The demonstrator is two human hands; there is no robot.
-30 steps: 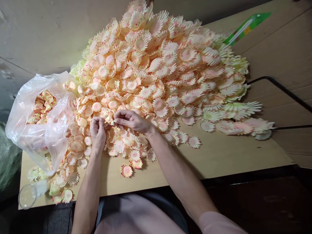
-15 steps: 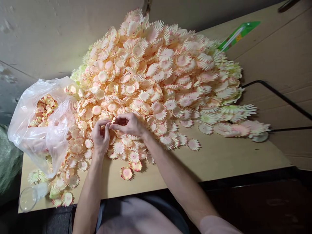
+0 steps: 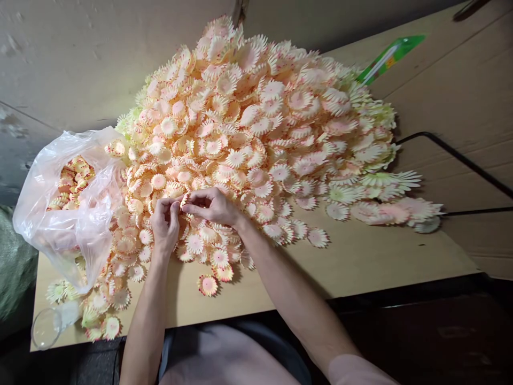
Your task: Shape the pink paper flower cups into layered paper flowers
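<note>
In front of a large heap of artificial flower pieces (image 3: pixel 240 158), pale with fringed, red-tipped edges, my two hands are close together. Between the thumb and fingertips of my right hand (image 3: pixel 214 207) is one small flower piece (image 3: pixel 185 201), seen edge-on. My left hand (image 3: pixel 165 222) is closed just left of it, thumb against the fingers; what lies in that pinch is hidden. A few flower pieces lie loose below my wrists, among them a red-edged flower piece (image 3: pixel 207 285) near the front of the table.
At the left stands an open plastic bag (image 3: pixel 44 187) with more flower pieces inside. A clear cup (image 3: pixel 46 328) lies by the table's (image 3: pixel 360 267) front left corner. Behind the heap sits a green packet (image 3: pixel 395 58). A black rod (image 3: pixel 460 155) crosses cardboard (image 3: pixel 460 96) on the right.
The fingertips of my two hands have come slightly apart, and the flower piece in my right hand shows more plainly between them. The heap looks the same.
</note>
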